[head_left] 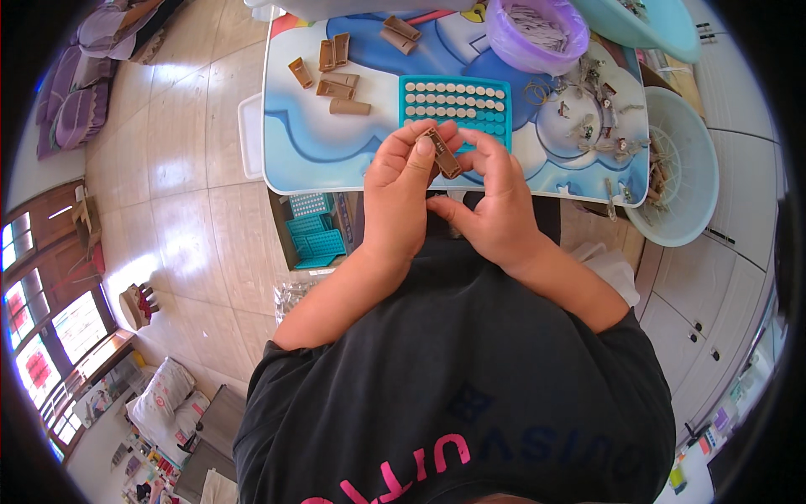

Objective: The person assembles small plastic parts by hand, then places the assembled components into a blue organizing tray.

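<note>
Tiled floor (pixel 185 202) under cartoon-print table (pixel 336 143); both hands pinch brown clip (pixel 442 152)

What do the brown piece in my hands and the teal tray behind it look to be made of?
Brown piece: likely moulded plastic, matte, with even colour and crisp edges. Teal tray: probably plastic too, uniform colour with a regular moulded grid of sockets. Both hands hold the piece.

Lighting: bright daylight from windows (pixel 50 336) at left; glare patches on tiled floor (pixel 180 227). Focus sharp centrally. Fisheye bending, dark vignette at rim.
</note>
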{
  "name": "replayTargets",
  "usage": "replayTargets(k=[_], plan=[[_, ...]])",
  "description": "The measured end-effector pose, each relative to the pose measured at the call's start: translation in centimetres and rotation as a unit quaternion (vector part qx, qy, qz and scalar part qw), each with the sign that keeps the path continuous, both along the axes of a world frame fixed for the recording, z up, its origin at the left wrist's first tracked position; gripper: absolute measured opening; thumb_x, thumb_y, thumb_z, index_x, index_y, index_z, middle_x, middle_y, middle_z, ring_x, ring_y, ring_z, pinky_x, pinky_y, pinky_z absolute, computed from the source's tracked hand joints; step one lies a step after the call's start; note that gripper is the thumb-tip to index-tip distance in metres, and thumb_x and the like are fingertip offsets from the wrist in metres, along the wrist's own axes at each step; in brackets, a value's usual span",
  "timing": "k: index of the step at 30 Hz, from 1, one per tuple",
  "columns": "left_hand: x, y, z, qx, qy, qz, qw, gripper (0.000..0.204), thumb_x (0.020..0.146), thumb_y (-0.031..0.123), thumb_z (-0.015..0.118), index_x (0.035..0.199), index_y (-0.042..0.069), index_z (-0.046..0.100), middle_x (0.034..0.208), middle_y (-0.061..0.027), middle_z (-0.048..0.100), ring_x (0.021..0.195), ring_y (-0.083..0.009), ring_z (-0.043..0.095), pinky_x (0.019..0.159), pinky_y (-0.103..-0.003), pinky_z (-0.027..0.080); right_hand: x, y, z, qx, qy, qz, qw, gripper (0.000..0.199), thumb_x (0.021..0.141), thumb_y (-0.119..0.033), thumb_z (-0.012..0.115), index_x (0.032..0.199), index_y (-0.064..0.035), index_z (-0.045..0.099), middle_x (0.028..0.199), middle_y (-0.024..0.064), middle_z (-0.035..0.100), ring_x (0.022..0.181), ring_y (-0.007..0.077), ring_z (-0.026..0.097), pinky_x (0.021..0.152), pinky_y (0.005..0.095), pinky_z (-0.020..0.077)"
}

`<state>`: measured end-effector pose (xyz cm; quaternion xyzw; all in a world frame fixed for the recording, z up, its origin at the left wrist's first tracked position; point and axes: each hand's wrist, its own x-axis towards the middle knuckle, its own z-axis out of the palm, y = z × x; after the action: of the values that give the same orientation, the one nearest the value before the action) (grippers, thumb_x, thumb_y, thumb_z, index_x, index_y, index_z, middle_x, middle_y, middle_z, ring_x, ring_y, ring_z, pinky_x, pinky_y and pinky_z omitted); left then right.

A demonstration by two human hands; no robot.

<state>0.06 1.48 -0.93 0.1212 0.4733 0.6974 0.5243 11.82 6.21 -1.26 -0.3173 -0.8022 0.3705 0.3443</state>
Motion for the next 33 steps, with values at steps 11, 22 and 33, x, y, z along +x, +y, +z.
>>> replayTargets(k=[11, 22, 33], plan=[[-0.9, -0.5, -0.2, -0.017, 0.02, -0.016, 1.0, 0.028, 0.095, 0.015, 0.043, 0.116, -0.002, 0.047, 0.109, -0.0176, 0.059, 0.09, -0.0211, 0.062, 0.078, -0.032, 0.053, 0.9, -0.1, -0.3, -0.084, 0.025, 0.001, 0.996, 0.043, 0.071, -0.003, 0.068, 0.112, -0.0106, 0.055, 0.07, 0.0004, 0.061, 0.064, 0.0209, 0.052, 0.065, 0.032, 0.0378], [-0.7, -0.4, 0.3, -0.05, 0.016, -0.039, 0.998, 0.028, 0.096, 0.014, 0.041, 0.118, -0.002, 0.049, 0.107, -0.017, 0.059, 0.094, -0.0234, 0.062, 0.076, -0.031, 0.053, 0.9, 0.6, 0.1, 0.046, -0.057, 0.094, 0.993, 0.024, 0.074, -0.011, 0.067, 0.097, -0.0118, 0.062, 0.065, 0.0032, 0.059, 0.061, 0.0204, 0.056, 0.062, 0.0319, 0.0364], [-0.6, -1.2, -1.2, -0.037, 0.007, -0.109, 0.993, 0.021, 0.094, 0.013, 0.047, 0.108, -0.002, 0.052, 0.096, -0.0096, 0.062, 0.079, -0.0137, 0.06, 0.071, -0.027, 0.051, 0.5, 2.2, 0.1, -0.049, -0.019, 0.002, 0.999, 0.011, 0.075, -0.012, 0.066, 0.084, -0.0064, 0.062, 0.071, 0.0052, 0.061, 0.064, 0.0243, 0.058, 0.062, 0.034, 0.0411]])
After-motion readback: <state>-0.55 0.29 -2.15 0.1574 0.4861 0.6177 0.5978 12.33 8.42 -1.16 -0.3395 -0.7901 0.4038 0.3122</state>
